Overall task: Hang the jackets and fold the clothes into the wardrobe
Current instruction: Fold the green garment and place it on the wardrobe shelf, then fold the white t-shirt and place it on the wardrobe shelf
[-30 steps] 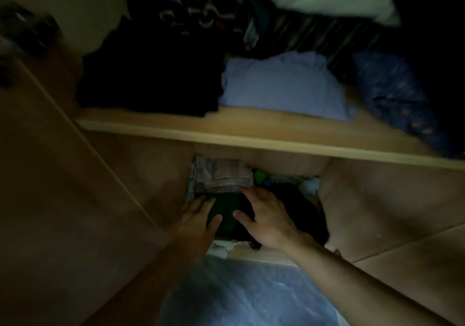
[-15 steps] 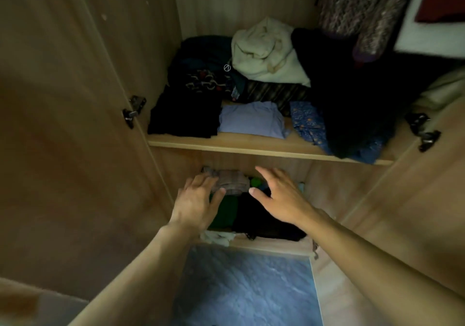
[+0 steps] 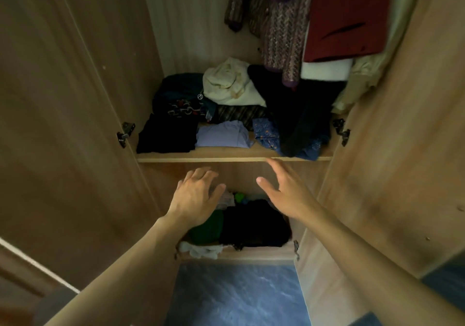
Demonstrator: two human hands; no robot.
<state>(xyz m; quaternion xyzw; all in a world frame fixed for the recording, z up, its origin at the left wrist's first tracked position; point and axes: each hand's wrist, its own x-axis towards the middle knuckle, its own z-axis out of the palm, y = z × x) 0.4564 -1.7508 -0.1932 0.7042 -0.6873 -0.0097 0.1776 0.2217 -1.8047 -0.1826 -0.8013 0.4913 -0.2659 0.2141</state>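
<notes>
The left door (image 3: 63, 124) stands open, its hinge (image 3: 125, 134) beside the shelf (image 3: 226, 159). On the shelf's left end lies a black fold (image 3: 167, 134), with a dark patterned garment (image 3: 181, 104) behind it. The left hand (image 3: 195, 196) hovers below the shelf edge, in front of the lower compartment, fingers spread and holding nothing. Under it lies a green garment (image 3: 207, 227), and a white cloth (image 3: 201, 250) hangs over the bottom ledge. A lilac shirt (image 3: 222, 137) lies folded mid-shelf, with a cream garment (image 3: 230, 83) bunched behind it. In the lower compartment a black pile (image 3: 254, 225) sits just beside the green garment. The right hand (image 3: 284, 195) hovers above that pile, palm facing left, fingers straight and spread, gripping nothing; its fingertips reach up to the shelf edge. A blue patterned garment (image 3: 266, 134) lies on the shelf's right part, partly under a black garment (image 3: 302, 114). Above hang a knit jacket (image 3: 281, 24) and, to its right, a red jacket (image 3: 347, 16). The right door (image 3: 402, 149) is open too.
</notes>
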